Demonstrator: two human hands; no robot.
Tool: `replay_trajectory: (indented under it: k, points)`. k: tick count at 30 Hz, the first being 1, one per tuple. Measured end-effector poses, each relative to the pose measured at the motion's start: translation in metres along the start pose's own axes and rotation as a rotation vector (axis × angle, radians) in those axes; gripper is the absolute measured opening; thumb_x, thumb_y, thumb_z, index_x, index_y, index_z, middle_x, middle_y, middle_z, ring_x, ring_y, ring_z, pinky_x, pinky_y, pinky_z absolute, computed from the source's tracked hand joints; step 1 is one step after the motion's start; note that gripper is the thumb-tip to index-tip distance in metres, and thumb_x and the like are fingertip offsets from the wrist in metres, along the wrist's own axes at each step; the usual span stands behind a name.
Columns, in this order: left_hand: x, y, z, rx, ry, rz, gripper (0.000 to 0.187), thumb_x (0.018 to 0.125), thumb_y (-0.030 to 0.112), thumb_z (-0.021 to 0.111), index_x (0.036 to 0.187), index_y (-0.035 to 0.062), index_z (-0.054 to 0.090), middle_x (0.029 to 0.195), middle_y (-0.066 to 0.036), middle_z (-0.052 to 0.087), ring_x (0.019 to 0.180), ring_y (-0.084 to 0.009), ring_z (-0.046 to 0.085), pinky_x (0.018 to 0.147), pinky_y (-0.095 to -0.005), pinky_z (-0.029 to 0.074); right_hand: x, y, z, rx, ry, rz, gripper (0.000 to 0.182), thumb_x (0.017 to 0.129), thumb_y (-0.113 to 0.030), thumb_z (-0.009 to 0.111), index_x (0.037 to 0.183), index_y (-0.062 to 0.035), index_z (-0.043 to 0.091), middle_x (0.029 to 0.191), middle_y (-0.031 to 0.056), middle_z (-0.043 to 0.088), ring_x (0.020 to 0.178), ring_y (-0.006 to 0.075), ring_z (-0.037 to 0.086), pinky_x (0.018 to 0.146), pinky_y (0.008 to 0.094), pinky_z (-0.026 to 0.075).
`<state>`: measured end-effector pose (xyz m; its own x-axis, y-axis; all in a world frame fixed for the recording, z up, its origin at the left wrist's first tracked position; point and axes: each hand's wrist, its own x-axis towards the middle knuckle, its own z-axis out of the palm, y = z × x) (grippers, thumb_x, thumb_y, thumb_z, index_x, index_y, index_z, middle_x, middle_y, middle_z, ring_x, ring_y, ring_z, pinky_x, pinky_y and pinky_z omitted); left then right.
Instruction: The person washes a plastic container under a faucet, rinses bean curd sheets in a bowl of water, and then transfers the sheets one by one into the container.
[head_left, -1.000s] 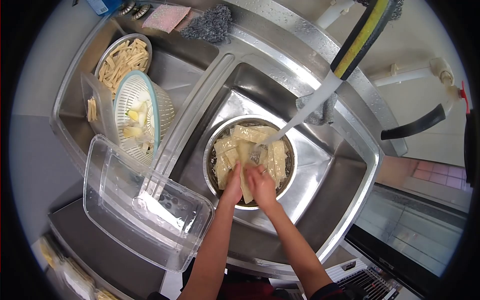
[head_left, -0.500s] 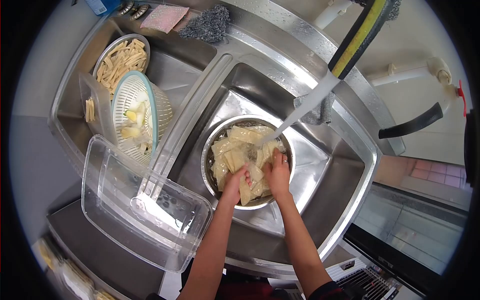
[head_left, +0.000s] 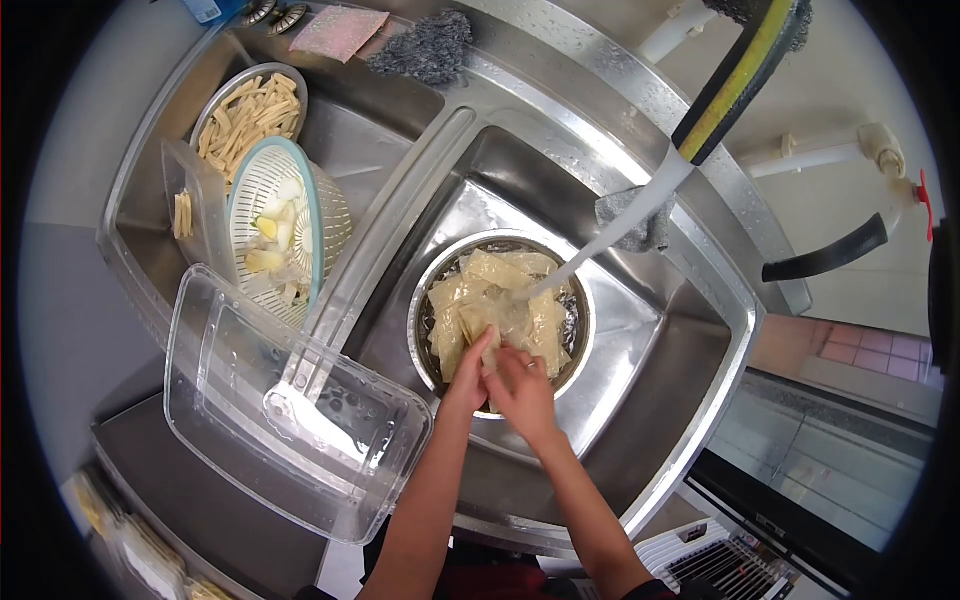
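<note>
A round steel bowl (head_left: 417, 335) stands in the right sink basin, filled with water and flat, pale yellow tofu skin sheets (head_left: 545, 330). Over its near edge, my left hand (head_left: 470, 377) is closed on some of the sheets, its thumb on top. My right hand (head_left: 524, 388), wearing a ring, meets the left one with bent fingers closed at the same bunch; its fingertips are partly hidden. A stream of water (head_left: 610, 235) from the hose (head_left: 735, 85) falls into the middle of the bowl.
In the left basin are a steel bowl of pale sticks (head_left: 250, 120), a colander (head_left: 318, 215) with pale pieces, and a clear container (head_left: 200, 200). A clear plastic bin (head_left: 300, 400) rests across the near left rim. A grey cloth (head_left: 640, 222) hangs behind the bowl.
My right hand has moved left from the bowl's right side to meet my left hand. The sheets at my left hand have been lifted and gathered. The view has shifted slightly.
</note>
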<state>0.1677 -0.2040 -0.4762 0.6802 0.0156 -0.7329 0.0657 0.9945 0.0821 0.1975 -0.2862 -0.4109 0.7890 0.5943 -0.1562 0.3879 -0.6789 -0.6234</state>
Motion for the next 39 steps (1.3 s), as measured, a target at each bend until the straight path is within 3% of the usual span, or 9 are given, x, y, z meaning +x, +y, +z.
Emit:
replay_trajectory:
  k: [4,16,19,22,26,28,31,37,39]
  points:
    - [0.009,-0.003,-0.008,0.163,0.081,0.016,0.033,0.081,0.036,0.05,0.097,0.0077,0.049,0.073,-0.004,0.051,0.066,-0.017,0.052,0.061,-0.0298,0.044,0.027,0.04,-0.005,-0.055,0.311,0.146,0.03,0.07,-0.017,0.06,0.094,0.0003,0.055,0.091,0.0167,0.051,0.086,0.0326,0.047,0.072,0.0399,0.042]
    - [0.002,0.0,0.002,0.259,0.151,0.058,0.031,0.081,0.035,0.052,0.095,0.0077,0.049,0.068,-0.003,0.049,0.057,-0.015,0.048,0.054,-0.0284,0.042,0.04,0.052,-0.007,0.206,0.398,0.194,0.026,0.076,-0.005,0.044,0.1,0.0006,0.052,0.095,0.0204,0.049,0.085,0.034,0.05,0.072,0.0383,0.042]
    - [0.005,-0.007,-0.002,0.211,0.07,0.067,0.032,0.08,0.037,0.053,0.094,0.008,0.05,0.074,-0.004,0.053,0.063,-0.0132,0.052,0.057,-0.0271,0.044,0.028,0.022,0.0,0.05,0.067,0.065,0.023,0.076,-0.006,0.045,0.097,0.0,0.054,0.1,0.0204,0.047,0.084,0.0353,0.051,0.068,0.0388,0.045]
    - [0.005,-0.005,-0.004,-0.002,-0.019,-0.01,0.039,0.079,0.04,0.054,0.099,0.0066,0.05,0.084,-0.005,0.055,0.077,-0.0148,0.053,0.068,-0.0272,0.044,0.014,0.004,0.019,-0.072,0.051,-0.052,0.03,0.075,-0.011,0.049,0.103,-0.0013,0.05,0.108,0.0188,0.045,0.086,0.0358,0.052,0.067,0.0384,0.047]
    - [-0.005,-0.003,-0.002,0.071,0.012,-0.003,0.039,0.079,0.037,0.054,0.101,0.0058,0.049,0.089,-0.006,0.055,0.082,-0.0159,0.053,0.073,-0.0274,0.043,0.008,-0.001,0.009,0.015,-0.062,0.144,0.034,0.074,-0.014,0.052,0.105,-0.0003,0.049,0.112,0.0182,0.044,0.092,0.0368,0.05,0.073,0.0374,0.046]
    - [-0.004,-0.003,0.0,0.182,0.071,0.066,0.037,0.08,0.036,0.053,0.101,0.0061,0.049,0.087,-0.007,0.054,0.08,-0.0165,0.053,0.071,-0.0286,0.044,0.005,0.012,0.003,0.059,-0.01,-0.226,0.035,0.075,-0.015,0.052,0.104,0.0028,0.048,0.111,0.0202,0.045,0.092,0.0366,0.051,0.076,0.0366,0.044]
    - [-0.004,0.0,0.0,0.141,0.18,0.074,0.03,0.081,0.031,0.052,0.096,0.0064,0.048,0.072,-0.006,0.052,0.062,-0.0167,0.052,0.058,-0.0302,0.045,0.016,0.039,-0.016,0.364,0.152,0.357,0.037,0.073,-0.013,0.053,0.104,0.0071,0.048,0.098,0.025,0.051,0.09,0.0337,0.052,0.075,0.0355,0.043]
    - [0.004,0.0,-0.001,0.149,0.119,0.111,0.023,0.08,0.027,0.053,0.092,0.0078,0.05,0.061,-0.001,0.043,0.051,-0.0119,0.042,0.05,-0.0267,0.04,0.053,0.061,0.006,0.005,0.231,0.445,0.035,0.074,-0.01,0.052,0.104,0.0075,0.047,0.09,0.0199,0.056,0.081,0.0278,0.055,0.074,0.0315,0.042]
    - [0.002,0.004,0.001,0.166,0.124,0.112,0.022,0.08,0.027,0.054,0.091,0.0081,0.05,0.061,-0.001,0.044,0.051,-0.0121,0.042,0.05,-0.0267,0.04,0.052,0.064,0.01,0.235,0.349,0.447,0.034,0.074,-0.008,0.052,0.104,0.0075,0.047,0.091,0.0184,0.056,0.081,0.0255,0.055,0.074,0.0299,0.042]
